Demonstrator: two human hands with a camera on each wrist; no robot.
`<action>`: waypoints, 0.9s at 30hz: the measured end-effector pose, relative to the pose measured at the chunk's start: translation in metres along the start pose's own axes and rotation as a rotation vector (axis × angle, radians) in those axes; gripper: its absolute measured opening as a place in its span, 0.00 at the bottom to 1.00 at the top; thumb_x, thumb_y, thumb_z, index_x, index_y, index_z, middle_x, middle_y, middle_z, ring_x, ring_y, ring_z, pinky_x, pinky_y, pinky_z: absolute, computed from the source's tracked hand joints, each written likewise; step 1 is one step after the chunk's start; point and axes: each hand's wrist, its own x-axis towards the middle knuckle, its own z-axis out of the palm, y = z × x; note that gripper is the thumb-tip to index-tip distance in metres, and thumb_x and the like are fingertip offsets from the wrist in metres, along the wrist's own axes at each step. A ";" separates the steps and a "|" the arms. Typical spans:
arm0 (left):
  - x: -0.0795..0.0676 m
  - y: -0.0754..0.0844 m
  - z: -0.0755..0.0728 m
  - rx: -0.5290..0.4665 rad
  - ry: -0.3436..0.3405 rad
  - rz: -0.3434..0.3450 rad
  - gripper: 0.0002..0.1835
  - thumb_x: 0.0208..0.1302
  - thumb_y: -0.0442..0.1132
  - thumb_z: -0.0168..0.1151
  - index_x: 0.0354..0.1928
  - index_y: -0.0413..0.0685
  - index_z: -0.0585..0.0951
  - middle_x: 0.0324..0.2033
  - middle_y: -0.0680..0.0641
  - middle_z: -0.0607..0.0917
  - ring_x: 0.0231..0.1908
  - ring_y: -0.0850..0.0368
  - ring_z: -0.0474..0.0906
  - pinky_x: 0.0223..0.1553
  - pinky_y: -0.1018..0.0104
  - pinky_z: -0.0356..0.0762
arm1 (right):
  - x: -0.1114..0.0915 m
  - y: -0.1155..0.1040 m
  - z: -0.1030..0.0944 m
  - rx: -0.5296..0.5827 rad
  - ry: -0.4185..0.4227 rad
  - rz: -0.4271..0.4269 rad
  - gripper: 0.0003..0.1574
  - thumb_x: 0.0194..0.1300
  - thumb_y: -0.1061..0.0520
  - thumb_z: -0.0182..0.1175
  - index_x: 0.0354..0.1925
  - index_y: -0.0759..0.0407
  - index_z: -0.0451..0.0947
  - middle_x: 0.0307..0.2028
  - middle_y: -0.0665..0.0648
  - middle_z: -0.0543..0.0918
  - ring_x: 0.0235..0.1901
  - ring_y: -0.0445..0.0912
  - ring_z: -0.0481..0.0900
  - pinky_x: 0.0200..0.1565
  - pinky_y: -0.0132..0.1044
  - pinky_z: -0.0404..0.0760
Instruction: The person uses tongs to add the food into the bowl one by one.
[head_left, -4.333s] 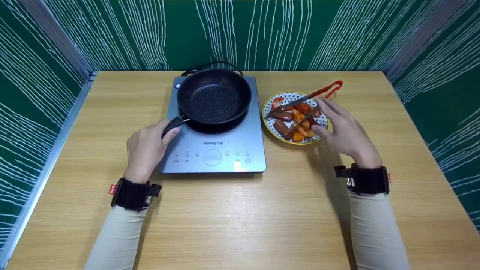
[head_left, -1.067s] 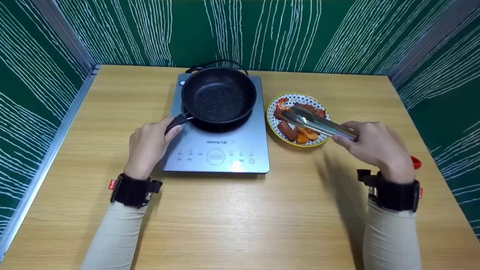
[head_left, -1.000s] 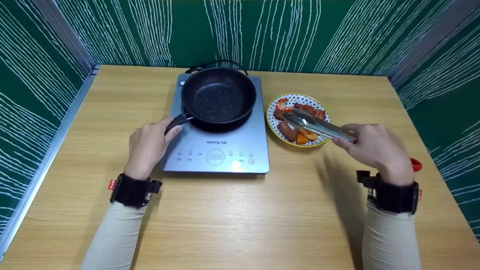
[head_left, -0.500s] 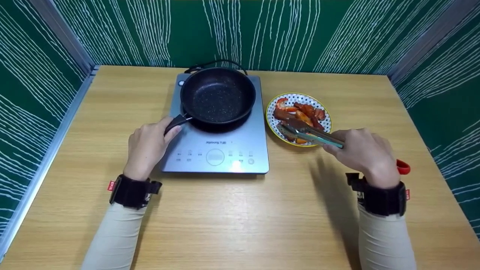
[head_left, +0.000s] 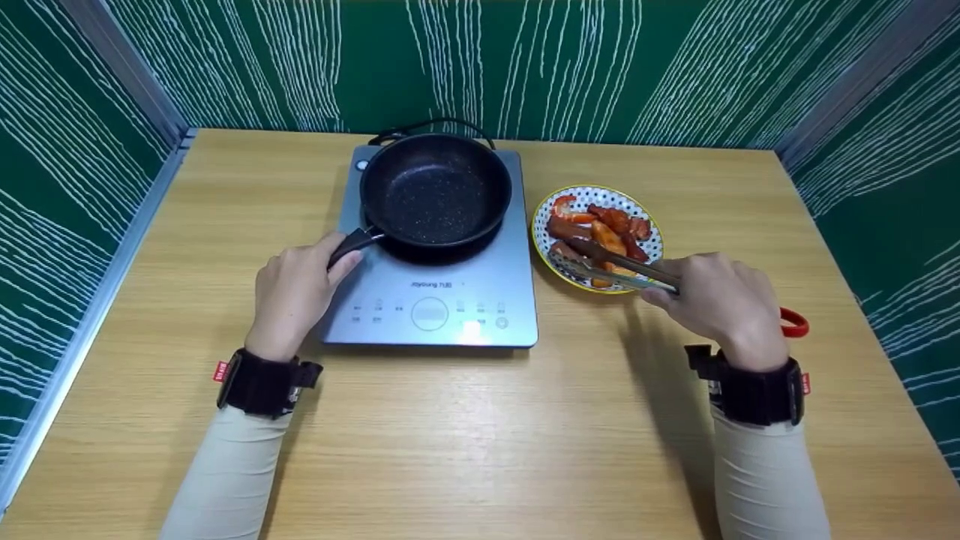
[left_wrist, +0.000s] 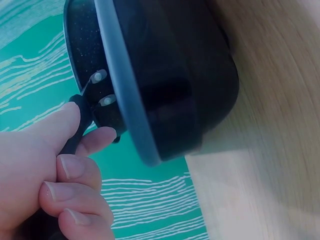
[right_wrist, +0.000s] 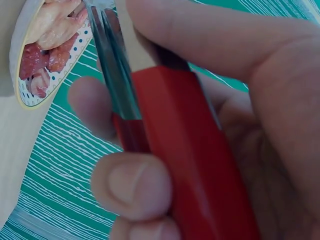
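Observation:
My left hand [head_left: 296, 292] grips the black handle [head_left: 352, 246] of a dark speckled frying pan [head_left: 439, 191]. In the left wrist view the fingers [left_wrist: 80, 197] curl round that handle beside the pan wall [left_wrist: 170, 85]. My right hand [head_left: 720, 300] holds metal tongs [head_left: 637, 268], its fingers and thumb wrapped round their red grip [right_wrist: 185, 140]. The tong tips stand apart over the front left of a dotted, yellow-rimmed plate [head_left: 615, 198], around a brown piece of food [head_left: 564, 250]. Orange pieces [head_left: 607, 237], reddish-brown chunks [head_left: 609, 216] and a curled shrimp-like piece [head_left: 562, 206] lie there too.
The pan sits on a silver induction cooker [head_left: 375, 326] whose touch controls face me; a black cable [head_left: 442, 121] runs behind it. The plate stands close to the cooker's right side. Green, white-streaked panels [head_left: 540, 67] enclose the wooden table [head_left: 465, 442] at the back and sides.
Since the first frame my right hand has taken up the tongs from across the plate. Lately it has moved left and the tips toward the plate's front, spreading apart. The left hand keeps its grip.

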 end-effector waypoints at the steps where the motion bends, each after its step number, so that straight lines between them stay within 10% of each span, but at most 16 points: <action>1: 0.000 0.000 0.000 -0.001 -0.004 -0.002 0.15 0.78 0.54 0.63 0.43 0.50 0.78 0.24 0.44 0.77 0.24 0.42 0.74 0.24 0.56 0.59 | 0.000 0.000 -0.001 0.006 -0.009 0.008 0.30 0.71 0.40 0.70 0.62 0.58 0.85 0.24 0.55 0.73 0.25 0.52 0.70 0.26 0.43 0.62; 27: 0.000 -0.001 0.001 -0.004 0.005 -0.003 0.15 0.77 0.54 0.63 0.47 0.50 0.81 0.24 0.44 0.78 0.24 0.43 0.74 0.24 0.56 0.59 | 0.002 0.014 0.001 0.024 0.041 -0.019 0.22 0.70 0.47 0.73 0.56 0.57 0.89 0.33 0.61 0.88 0.29 0.54 0.73 0.31 0.46 0.70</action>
